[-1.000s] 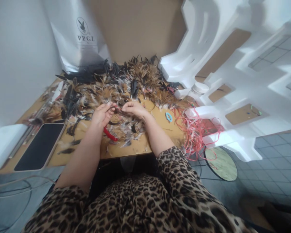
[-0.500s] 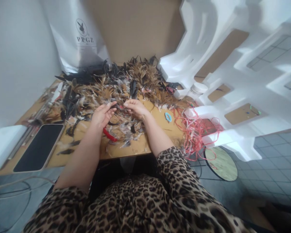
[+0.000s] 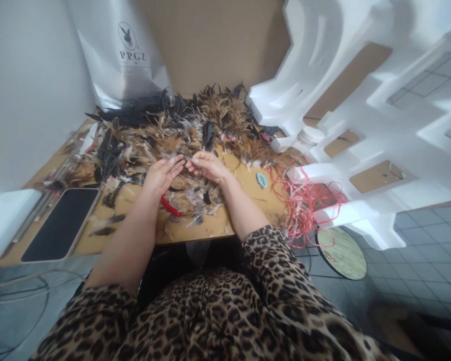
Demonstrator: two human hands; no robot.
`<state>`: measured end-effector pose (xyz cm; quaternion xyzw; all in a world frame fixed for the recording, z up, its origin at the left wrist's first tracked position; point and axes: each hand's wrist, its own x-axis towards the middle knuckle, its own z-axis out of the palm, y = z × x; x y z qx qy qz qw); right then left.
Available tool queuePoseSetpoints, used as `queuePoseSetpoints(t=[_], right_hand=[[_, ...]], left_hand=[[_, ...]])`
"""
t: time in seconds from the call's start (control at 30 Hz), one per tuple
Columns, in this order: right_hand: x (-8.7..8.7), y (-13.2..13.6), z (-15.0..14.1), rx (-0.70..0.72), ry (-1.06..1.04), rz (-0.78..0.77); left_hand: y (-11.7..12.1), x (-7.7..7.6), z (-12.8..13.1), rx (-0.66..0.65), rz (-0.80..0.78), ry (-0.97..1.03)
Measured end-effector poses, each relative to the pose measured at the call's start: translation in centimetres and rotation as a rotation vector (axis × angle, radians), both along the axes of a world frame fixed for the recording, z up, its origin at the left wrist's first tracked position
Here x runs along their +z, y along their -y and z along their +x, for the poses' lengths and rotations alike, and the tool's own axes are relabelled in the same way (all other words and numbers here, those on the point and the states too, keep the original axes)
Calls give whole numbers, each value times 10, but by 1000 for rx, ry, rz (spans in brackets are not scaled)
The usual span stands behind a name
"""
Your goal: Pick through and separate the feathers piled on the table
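My left hand (image 3: pixel 163 174) is over the front of the feather pile, its thumb and fingers closed around something dark and too small to make out. Facing it, almost fingertip to fingertip, my right hand (image 3: pixel 208 166) is pinched; what lies in the pinch is hidden. Loose brown and black feathers (image 3: pixel 161 143) spread behind and below both hands. A black feather bundle (image 3: pixel 208 134) points away just beyond my right hand. Close under my left wrist lies a curved red strip (image 3: pixel 171 206). Light feather bits (image 3: pixel 195 200) are scattered on the table (image 3: pixel 206 230) between my forearms.
A phone (image 3: pixel 62 224) and a white box (image 3: pixel 9 223) lie at left. To the right are a blue ring (image 3: pixel 261 180), tangled red string (image 3: pixel 304 205), a white-lidded jar (image 3: pixel 308 138) and large white foam (image 3: pixel 383 135). A silver bag (image 3: pixel 124 55) stands behind the feathers.
My fingertips have come closer together, the right hand shifting slightly left. The reddish bit seen at my right fingertips no longer shows. The view has shifted a little.
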<state>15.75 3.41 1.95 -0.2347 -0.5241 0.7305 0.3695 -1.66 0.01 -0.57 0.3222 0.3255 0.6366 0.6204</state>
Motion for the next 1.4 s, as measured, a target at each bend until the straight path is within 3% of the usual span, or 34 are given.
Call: queuePoseSetpoints(t=[0.27, 0.67, 1.0, 1.23, 1.4], right_hand=[[3, 4, -1, 21, -82, -25], [11, 5, -3, -74, -176, -264], [5, 6, -7, -48, -159, -210], [-4, 0, -13, -199, -65, -203], [-3, 0, -13, -221, 22, -171]], left_hand=[[0, 4, -4, 6, 16, 66], [5, 10, 0, -109, -18, 29], [3, 9, 4, -66, -55, 1], [4, 10, 4, -41, -75, -14], [3, 9, 3, -55, -60, -31]])
